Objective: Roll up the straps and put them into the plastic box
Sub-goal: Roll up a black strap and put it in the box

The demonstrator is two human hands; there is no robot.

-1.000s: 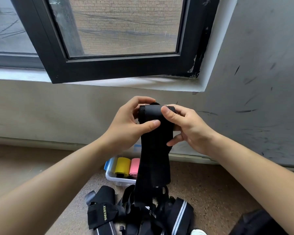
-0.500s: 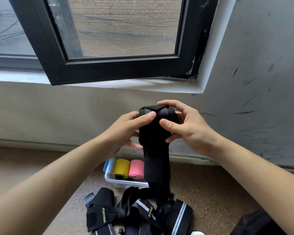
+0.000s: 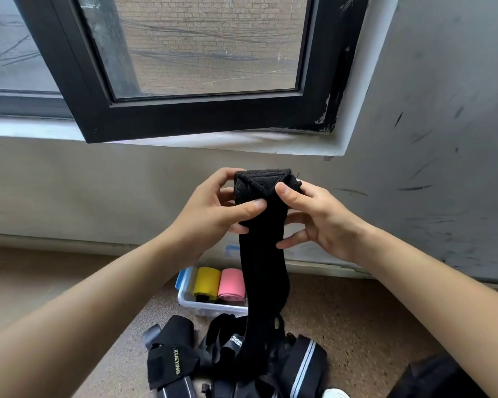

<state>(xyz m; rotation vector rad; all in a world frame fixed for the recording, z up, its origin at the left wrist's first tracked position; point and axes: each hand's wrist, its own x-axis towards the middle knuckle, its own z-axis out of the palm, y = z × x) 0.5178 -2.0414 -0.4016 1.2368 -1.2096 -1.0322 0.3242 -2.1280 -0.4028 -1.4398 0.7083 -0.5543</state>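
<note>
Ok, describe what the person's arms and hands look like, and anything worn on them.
The left hand and right hand are bare: no gloves, no rings showing. The left forearm and right forearm are uncovered to the frame edge, with no sleeve, watch or wristband in view. Visible thumbnails are short and unpainted.

Black strap (image 3: pixel 263 254); yellow roll (image 3: pixel 206 283), pink roll (image 3: pixel 231 284); clear plastic box (image 3: pixel 210 308), blue clip (image 3: pixel 182 278).

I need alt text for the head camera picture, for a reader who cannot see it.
A left hand and a right hand grip the rolled top of a black strap; its loose end hangs to a pile of straps on the floor. Behind, a plastic box holds a yellow roll and a pink roll.
</note>
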